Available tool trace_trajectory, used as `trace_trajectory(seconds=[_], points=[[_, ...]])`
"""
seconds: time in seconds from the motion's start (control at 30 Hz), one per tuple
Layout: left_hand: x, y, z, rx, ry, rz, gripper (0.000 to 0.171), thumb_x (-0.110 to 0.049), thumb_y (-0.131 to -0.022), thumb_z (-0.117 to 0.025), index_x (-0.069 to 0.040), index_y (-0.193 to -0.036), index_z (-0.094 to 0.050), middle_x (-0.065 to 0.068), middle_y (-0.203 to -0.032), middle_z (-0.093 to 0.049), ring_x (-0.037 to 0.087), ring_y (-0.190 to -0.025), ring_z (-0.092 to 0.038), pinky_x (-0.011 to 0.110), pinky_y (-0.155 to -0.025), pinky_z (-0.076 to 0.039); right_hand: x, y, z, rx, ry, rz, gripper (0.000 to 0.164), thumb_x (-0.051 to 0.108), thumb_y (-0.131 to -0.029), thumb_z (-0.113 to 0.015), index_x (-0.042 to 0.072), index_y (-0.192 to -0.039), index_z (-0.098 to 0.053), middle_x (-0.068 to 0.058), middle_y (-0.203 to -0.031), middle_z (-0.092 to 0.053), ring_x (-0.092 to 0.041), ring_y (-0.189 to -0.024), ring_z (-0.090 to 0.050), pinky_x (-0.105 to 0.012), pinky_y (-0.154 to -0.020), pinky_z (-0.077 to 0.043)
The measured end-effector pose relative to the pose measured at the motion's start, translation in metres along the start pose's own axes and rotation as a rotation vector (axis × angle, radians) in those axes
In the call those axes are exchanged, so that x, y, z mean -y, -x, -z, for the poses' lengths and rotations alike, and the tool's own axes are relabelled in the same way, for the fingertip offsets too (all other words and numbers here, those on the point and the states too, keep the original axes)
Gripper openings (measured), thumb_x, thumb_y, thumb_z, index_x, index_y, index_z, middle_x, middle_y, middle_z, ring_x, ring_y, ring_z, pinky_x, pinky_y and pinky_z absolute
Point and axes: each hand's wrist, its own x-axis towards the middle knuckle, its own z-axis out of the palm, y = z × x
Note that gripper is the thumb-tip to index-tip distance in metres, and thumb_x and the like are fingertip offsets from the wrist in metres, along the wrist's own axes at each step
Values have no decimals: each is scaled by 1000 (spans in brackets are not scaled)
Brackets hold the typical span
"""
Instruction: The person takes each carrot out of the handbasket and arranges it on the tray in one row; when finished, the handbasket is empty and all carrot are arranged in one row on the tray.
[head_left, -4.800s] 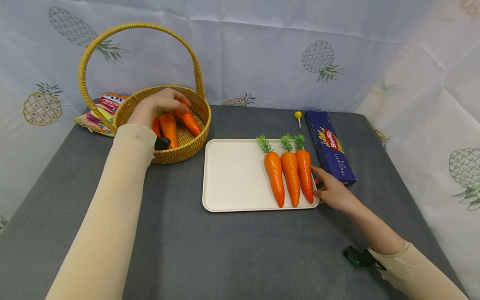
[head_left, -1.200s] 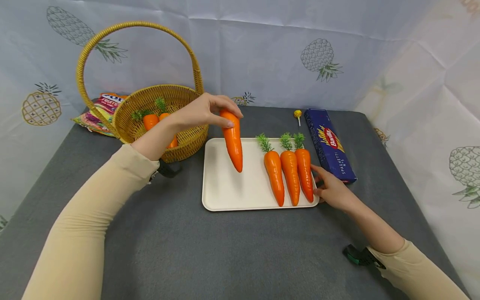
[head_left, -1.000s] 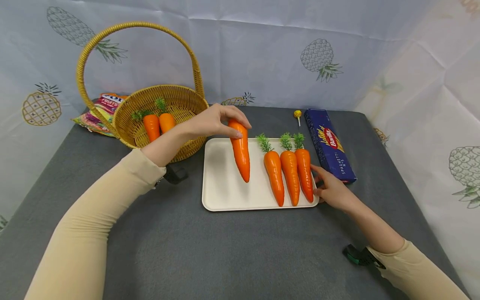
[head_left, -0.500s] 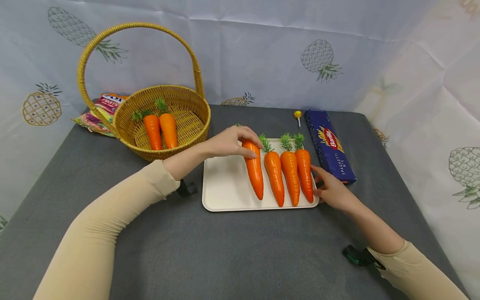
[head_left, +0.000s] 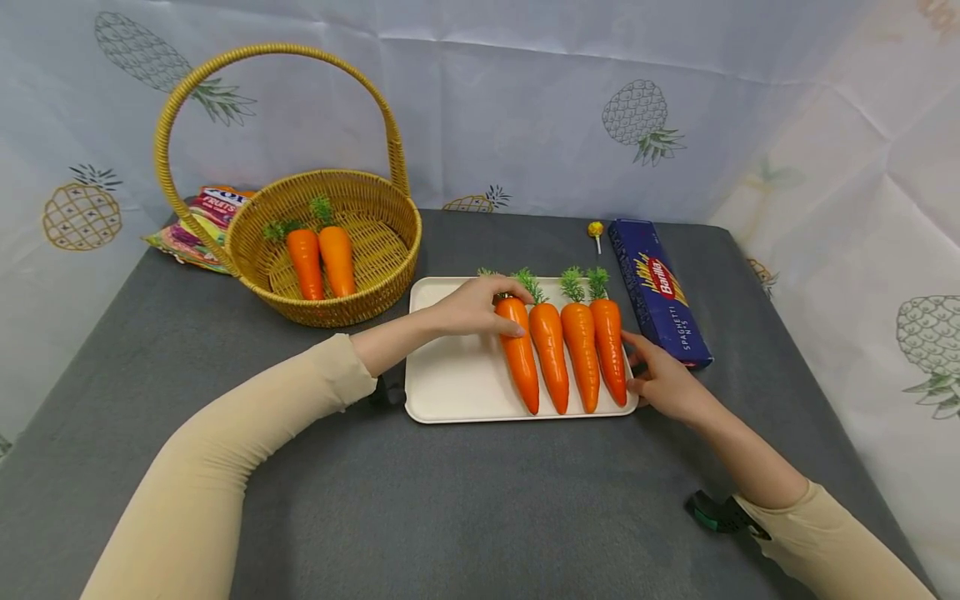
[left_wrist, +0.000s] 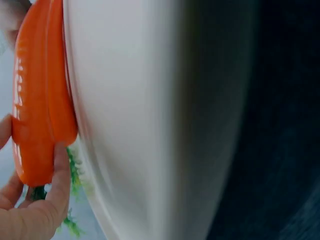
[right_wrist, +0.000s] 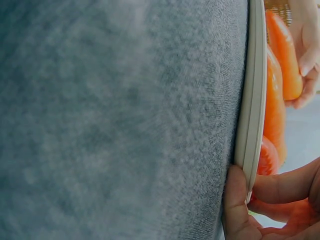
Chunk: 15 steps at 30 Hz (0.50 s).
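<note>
My left hand (head_left: 477,308) grips a carrot (head_left: 522,371) near its leafy end, over the cream tray (head_left: 446,379). In the left wrist view the thumb and fingers close round the thick end of this carrot (left_wrist: 32,100). Just right of it, three more carrots lie side by side on the tray, the nearest being one carrot (head_left: 553,358). My right hand (head_left: 670,379) pinches the tray's right rim; the right wrist view has its thumb and a finger on either side of the edge (right_wrist: 250,115). Whether the held carrot bears on the tray is hard to tell.
A wicker basket (head_left: 352,312) with a tall handle stands at the back left, with two carrots (head_left: 337,258) inside. A snack bag (head_left: 213,212) lies behind it. Right of the tray are a lollipop (head_left: 596,230) and a blue spaghetti box (head_left: 660,292).
My left hand has taken the carrot out of the basket, carried it rightward and lowered it beside the other carrots on the tray. The right hand has stayed at the tray's rim.
</note>
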Motion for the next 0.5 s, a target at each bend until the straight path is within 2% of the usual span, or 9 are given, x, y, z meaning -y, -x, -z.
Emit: trace_trajectory(seconds=[0.23,0.5], points=[[2,-2,-5,-45,-28,5,48,-24,-83,-79,-9,-126,-64,7,-130,-64,22,-117,-58,32,-99,-49,0,1,0,-2,-1,1,77,-3,-91,-54,-4,-156,-13,-32,-128,-48,-23,-87,-60,-30,-68,-62],[9,-3,-11,-14,-61,-4,49,-28,-85,-79,-11,-128,-61,5,-131,-63,20,-118,-58,33,-101,-48,0,0,0,1,3,6,77,-3,-91,-54,-4,-156,-13,-32,-128,-48,-22,-87,-60,-30,-68,-62]])
